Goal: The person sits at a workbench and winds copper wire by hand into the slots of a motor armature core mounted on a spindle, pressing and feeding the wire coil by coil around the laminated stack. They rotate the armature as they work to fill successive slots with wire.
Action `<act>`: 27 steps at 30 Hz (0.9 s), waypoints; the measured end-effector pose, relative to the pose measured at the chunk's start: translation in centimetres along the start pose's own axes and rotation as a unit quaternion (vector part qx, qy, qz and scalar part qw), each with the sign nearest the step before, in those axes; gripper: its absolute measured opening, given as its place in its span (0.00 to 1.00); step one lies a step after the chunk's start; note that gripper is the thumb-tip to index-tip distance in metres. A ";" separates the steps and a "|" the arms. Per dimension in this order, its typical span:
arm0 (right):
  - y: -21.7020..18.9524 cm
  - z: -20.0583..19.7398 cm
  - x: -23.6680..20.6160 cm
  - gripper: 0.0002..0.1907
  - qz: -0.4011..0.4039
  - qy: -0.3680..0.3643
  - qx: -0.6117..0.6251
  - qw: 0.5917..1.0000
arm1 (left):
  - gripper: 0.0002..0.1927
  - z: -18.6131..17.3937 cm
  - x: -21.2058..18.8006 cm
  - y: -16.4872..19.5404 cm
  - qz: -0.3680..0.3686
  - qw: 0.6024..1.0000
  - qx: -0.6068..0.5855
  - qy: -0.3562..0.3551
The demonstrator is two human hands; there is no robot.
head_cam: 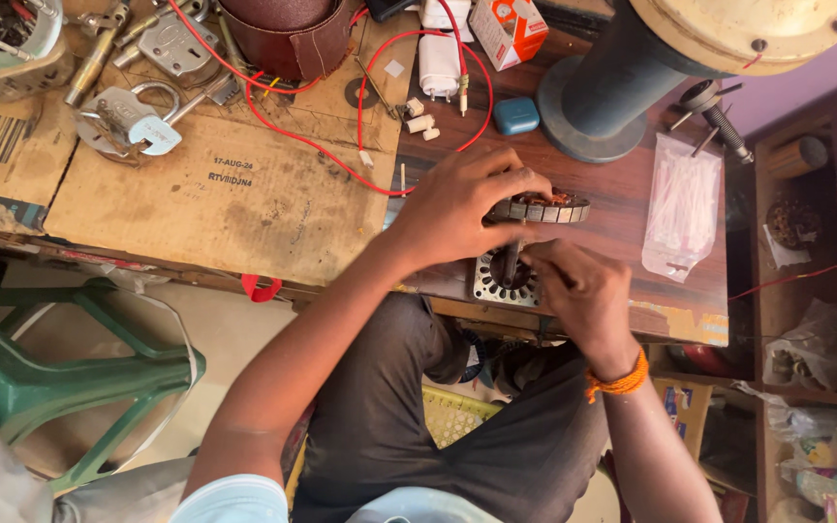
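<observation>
My left hand (457,208) grips a round metal motor stator (544,207) with copper windings, held on edge over the wooden table (632,194). My right hand (578,291), an orange thread band at the wrist, pinches something thin at a flat toothed lamination ring (492,283) lying near the table's front edge. What the right fingers hold is hidden.
A cardboard sheet (225,194) covers the left of the table, with padlocks (128,121), metal parts and a red wire (312,145). A dark round stand base (593,107), a blue case (516,115) and a plastic bag (682,203) lie behind. A green stool (60,378) stands left.
</observation>
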State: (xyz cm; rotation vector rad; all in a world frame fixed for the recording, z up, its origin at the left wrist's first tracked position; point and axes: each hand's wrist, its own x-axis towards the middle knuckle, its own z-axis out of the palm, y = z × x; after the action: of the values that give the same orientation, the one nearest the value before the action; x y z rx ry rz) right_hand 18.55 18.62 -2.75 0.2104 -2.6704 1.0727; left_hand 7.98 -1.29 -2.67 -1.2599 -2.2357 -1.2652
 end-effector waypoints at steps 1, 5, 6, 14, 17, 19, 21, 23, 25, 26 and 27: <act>0.4 -0.3 -0.1 0.04 -0.007 0.019 -0.014 1.000 | 0.21 0.2 -0.1 0.3 0.012 0.999 0.023 0.019; 0.9 -2.1 0.0 0.04 -0.001 0.075 -0.025 0.997 | 0.21 1.1 -0.8 0.6 0.047 0.991 0.092 0.079; 0.7 -2.6 0.1 0.03 0.011 0.084 -0.015 0.996 | 0.21 1.3 -0.9 0.5 0.052 0.989 0.103 0.088; -1.8 -4.6 2.1 0.03 -0.054 0.073 -0.048 0.995 | 0.22 2.6 -1.7 0.5 0.047 0.984 0.131 0.107; -2.0 -4.2 3.6 0.04 -0.053 0.080 -0.082 0.992 | 0.22 2.9 -1.8 0.6 0.044 0.983 0.140 0.114; -1.7 -3.8 4.8 0.04 -0.050 0.085 -0.086 0.991 | 0.21 3.0 -1.7 0.7 0.040 0.982 0.144 0.114; -1.4 -3.4 6.0 0.04 -0.057 0.089 -0.069 0.992 | 0.21 2.9 -1.7 0.7 0.040 0.982 0.147 0.112; -1.0 -3.0 7.0 0.04 -0.056 0.066 -0.039 0.995 | 0.20 2.6 -1.6 0.8 0.041 0.984 0.136 0.108; -0.5 -2.9 7.8 0.04 -0.052 0.048 -0.035 0.997 | 0.19 2.1 -1.4 0.9 0.044 0.988 0.100 0.114; -0.3 -2.9 8.1 0.04 -0.049 0.041 -0.048 0.997 | 0.20 1.8 -1.3 1.1 0.045 0.989 0.070 0.123; -0.2 -3.0 8.4 0.05 -0.047 0.032 -0.060 0.997 | 0.20 1.6 -1.1 1.2 0.046 0.989 0.039 0.132</act>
State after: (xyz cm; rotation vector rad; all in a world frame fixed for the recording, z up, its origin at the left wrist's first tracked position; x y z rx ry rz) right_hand 11.12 20.23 1.83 0.2695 -2.6280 0.8737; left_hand 9.84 -0.34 -3.53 -1.0835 -1.9974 -1.2193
